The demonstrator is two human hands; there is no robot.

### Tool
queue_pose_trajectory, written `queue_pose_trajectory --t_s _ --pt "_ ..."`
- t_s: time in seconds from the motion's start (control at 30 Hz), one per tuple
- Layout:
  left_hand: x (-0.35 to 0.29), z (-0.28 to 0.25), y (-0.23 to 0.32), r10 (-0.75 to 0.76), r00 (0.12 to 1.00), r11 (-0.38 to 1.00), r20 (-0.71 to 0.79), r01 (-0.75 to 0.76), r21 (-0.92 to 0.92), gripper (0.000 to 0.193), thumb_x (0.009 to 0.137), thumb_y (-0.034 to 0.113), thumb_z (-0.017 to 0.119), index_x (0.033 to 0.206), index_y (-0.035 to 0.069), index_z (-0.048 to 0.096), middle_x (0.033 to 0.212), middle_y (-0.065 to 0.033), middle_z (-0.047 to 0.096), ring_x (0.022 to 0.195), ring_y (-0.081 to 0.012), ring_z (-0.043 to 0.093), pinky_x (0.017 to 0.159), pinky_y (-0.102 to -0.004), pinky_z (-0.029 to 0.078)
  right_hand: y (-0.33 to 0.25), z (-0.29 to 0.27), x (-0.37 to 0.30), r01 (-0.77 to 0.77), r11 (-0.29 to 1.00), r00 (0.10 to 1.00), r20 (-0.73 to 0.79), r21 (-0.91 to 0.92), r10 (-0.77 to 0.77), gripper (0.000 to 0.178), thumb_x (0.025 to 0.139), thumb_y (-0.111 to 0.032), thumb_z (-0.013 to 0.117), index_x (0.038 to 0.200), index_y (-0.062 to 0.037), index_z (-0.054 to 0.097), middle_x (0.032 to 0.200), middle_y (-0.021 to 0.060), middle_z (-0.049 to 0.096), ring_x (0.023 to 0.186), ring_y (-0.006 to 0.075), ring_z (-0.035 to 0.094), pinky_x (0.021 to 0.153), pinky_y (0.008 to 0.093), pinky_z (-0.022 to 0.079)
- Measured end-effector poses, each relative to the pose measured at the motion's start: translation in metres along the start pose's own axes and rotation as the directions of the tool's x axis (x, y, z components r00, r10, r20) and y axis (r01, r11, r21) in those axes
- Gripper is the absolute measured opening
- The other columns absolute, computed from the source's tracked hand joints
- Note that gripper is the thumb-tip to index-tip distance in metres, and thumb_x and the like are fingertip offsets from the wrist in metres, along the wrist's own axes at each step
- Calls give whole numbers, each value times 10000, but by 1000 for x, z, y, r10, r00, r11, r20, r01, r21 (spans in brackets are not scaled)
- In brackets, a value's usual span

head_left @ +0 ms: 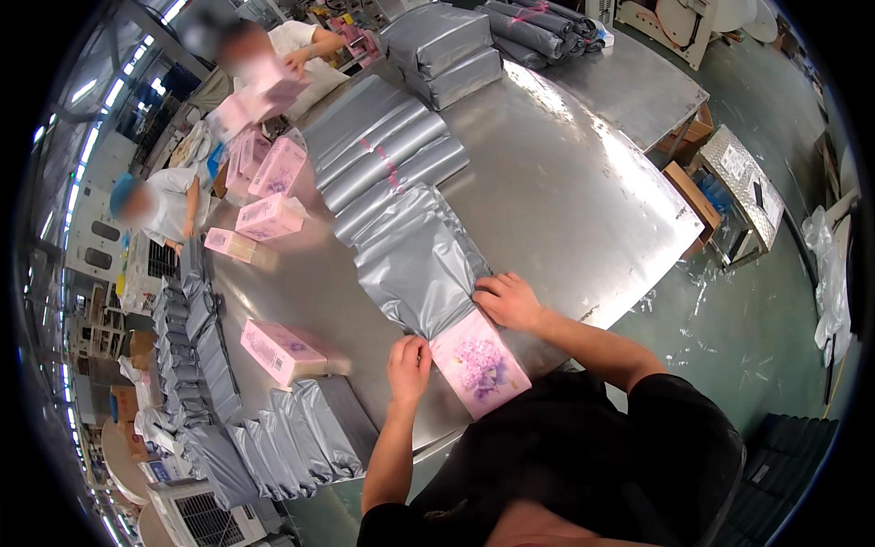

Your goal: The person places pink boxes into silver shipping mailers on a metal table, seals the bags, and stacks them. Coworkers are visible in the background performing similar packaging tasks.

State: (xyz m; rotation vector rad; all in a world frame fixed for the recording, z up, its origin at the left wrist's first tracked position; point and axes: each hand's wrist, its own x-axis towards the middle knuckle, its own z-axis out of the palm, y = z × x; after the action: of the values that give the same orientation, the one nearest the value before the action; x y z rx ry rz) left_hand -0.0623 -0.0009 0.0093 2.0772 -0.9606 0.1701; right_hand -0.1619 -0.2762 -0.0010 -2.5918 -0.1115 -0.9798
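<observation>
A pink package with a purple flower print [481, 365] lies at the table's near edge, its far end inside the mouth of a grey plastic mailing bag [421, 264]. My left hand [408, 367] is closed on the bag's rim at the package's left corner. On the other side, my right hand [508, 301] has its fingers curled over the bag's right edge beside the package. The bag lies creased and stretches away over a stack of flat grey bags [387, 137]. Under the fingers, the gripped film is mostly hidden.
The metal table [574, 191] carries loose pink packages [278, 351] at left and a row of filled grey bags [333, 424] along its near left edge. Grey bundles [442, 50] sit at the far end. Two people work across the left side. A metal cart [743, 191] stands right.
</observation>
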Motion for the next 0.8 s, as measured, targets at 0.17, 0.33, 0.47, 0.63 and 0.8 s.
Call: queue_pose_trajectory --t_s 0.17,0.33,0.47,0.63,0.8 --pt "-8 13 -22 -510 838 758 195 545 -358 360 880 39 727 1200 20 564 1030 -139 684 816 -323 677 772 -378 551 13 29 1 -64 997 963 259 -33 71 173 820 -132 650 982 -103 596 921 61 644 944 275 604 833 397 461" --pt "-5 37 -35 -393 919 920 -18 393 -2 233 895 89 664 1110 10 619 930 -229 697 852 -435 674 774 -492 536 5 31 1 -61 997 960 271 -56 74 154 801 -113 648 930 -84 570 887 79 628 937 282 590 837 408 466" --pt "-57 12 18 -474 843 881 254 456 129 70 872 85 652 917 36 634 880 -225 680 871 -437 665 756 -528 522 0 -17 -66 -375 916 762 610 143 217 177 820 -120 695 959 -89 591 895 80 621 921 303 620 848 427 496" --pt "-134 22 7 -454 837 842 304 515 -159 79 838 29 686 906 10 653 790 -110 698 707 -249 683 659 -402 538 -16 -42 -81 -707 620 606 744 340 283 102 894 -87 689 943 -69 601 905 76 638 873 187 652 768 346 517" --pt "-90 50 -10 -678 707 561 200 675 -479 100 893 68 713 920 2 643 729 -41 643 647 -120 599 603 -290 490 -17 -38 -51 -805 566 529 648 179 548 163 928 -197 677 1006 -74 603 865 98 682 844 289 697 722 398 555"
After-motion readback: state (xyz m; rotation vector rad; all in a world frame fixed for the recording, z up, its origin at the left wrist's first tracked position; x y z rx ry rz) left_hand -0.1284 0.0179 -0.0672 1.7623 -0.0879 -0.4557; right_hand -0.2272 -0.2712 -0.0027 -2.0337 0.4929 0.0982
